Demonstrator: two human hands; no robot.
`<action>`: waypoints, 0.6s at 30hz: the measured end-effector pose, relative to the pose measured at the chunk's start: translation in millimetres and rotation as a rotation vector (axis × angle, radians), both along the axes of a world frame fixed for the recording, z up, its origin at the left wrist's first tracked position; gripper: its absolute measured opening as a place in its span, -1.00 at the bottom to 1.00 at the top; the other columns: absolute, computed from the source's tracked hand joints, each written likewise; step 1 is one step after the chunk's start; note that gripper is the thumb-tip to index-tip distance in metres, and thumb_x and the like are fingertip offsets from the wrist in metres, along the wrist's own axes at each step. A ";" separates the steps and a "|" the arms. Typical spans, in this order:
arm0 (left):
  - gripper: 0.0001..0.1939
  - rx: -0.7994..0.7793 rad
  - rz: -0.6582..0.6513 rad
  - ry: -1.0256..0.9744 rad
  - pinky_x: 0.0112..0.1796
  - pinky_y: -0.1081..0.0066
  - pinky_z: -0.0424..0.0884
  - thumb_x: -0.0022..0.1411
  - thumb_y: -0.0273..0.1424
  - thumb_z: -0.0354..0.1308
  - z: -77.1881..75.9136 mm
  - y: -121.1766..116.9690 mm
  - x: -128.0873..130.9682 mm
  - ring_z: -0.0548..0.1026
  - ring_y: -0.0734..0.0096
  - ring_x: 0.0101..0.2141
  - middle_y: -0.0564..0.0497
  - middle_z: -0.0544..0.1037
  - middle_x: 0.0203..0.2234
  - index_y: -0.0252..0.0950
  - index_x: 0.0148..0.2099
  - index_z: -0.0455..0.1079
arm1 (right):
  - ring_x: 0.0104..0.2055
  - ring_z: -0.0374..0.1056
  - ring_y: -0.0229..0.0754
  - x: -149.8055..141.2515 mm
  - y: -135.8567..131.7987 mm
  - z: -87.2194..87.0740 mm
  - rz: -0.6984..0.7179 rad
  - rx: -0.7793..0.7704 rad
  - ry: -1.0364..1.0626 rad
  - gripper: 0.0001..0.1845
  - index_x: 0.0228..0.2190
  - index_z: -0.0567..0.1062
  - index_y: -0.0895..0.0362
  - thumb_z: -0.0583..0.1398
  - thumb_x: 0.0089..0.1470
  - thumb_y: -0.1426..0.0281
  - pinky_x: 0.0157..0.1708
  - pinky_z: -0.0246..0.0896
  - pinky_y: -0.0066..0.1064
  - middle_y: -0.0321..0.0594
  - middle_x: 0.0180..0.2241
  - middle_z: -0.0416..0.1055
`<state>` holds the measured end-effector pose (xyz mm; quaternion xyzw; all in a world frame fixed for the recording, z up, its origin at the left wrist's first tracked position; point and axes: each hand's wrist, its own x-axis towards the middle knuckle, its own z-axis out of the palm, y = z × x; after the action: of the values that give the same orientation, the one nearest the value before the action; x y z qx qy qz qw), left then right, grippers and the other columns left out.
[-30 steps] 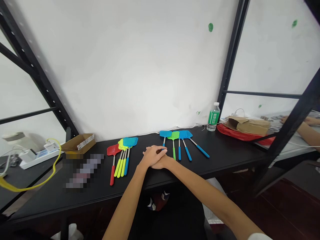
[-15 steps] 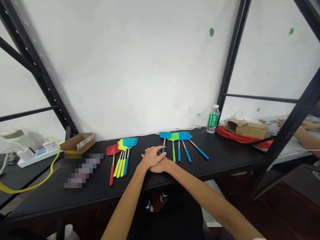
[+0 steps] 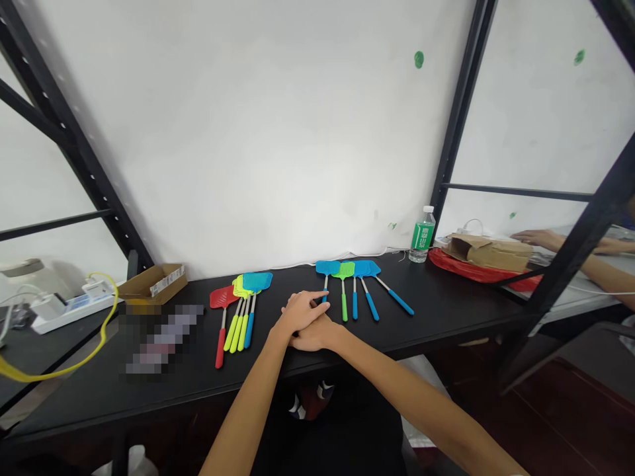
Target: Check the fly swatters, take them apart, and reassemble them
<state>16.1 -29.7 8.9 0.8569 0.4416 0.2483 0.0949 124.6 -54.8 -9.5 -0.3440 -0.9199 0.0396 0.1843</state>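
Head view, and from where I stand the person's left hand (image 3: 301, 312) lies over the right hand (image 3: 312, 336), pressed together above the surface (image 3: 446, 301), the upper one's fingers loosely extended; the lower one is mostly covered, so I can't tell how its fingers sit. Neither seems to grip anything. Left of them lie a red fly swatter (image 3: 221, 345), three yellow fly swatters (image 3: 237, 334) and one topped in blue (image 3: 256, 281), heads overlapping, handles nearer the person. Just beyond the fingers is a blue fly swatter (image 3: 326, 267), its handle partly hidden; beside it, to the right, come a green fly swatter (image 3: 344, 309) and three more blue ones (image 3: 370, 308). Farther right of the hands stands a bottle (image 3: 421, 238).
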 end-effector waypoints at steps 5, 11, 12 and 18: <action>-0.53 -0.011 -0.008 -0.013 0.12 0.17 0.31 0.33 -0.10 0.04 -0.4 0.5 0.1 0.47 0.12 0.07 0.03 0.54 0.07 -0.02 0.22 0.41 | 0.27 0.10 0.18 -1.2 -5.6 0.4 -0.007 0.039 0.006 -0.34 0.25 0.31 0.13 0.13 0.16 0.16 0.26 -0.04 0.03 -0.05 0.19 0.34; -0.51 -0.063 -0.005 0.012 0.10 0.12 0.32 0.33 -0.04 0.02 1.4 -1.5 -0.1 0.42 0.07 0.13 0.03 0.51 0.11 0.04 0.25 0.36 | 0.29 0.07 0.18 -0.6 -1.4 -4.5 -0.011 0.032 0.001 -0.31 0.26 0.28 0.13 0.12 0.16 0.12 0.27 -0.05 0.03 -0.04 0.24 0.28; -0.52 -0.065 -0.005 0.021 0.10 0.11 0.32 0.33 -0.05 0.02 1.4 -1.7 -0.2 0.41 0.06 0.14 0.03 0.51 0.12 0.06 0.25 0.36 | 0.30 0.06 0.17 -0.8 -0.7 -5.4 -0.012 0.033 0.000 -0.30 0.27 0.26 0.12 0.12 0.16 0.12 0.27 -0.06 0.03 -0.05 0.25 0.26; -0.54 -0.063 0.006 0.052 0.16 0.08 0.24 0.31 -0.08 0.06 -4.9 2.8 1.3 0.30 0.05 0.22 0.08 0.40 0.22 0.11 0.23 0.36 | 0.34 0.00 0.16 -1.7 0.0 -9.4 -0.026 0.030 0.002 -0.27 0.30 0.21 0.08 0.11 0.17 0.12 0.30 -0.12 0.04 -0.09 0.32 0.14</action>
<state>17.5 -26.8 4.0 0.8583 0.4543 0.2121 0.1096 122.9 -54.8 -18.9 -0.3533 -0.9156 0.0238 0.1907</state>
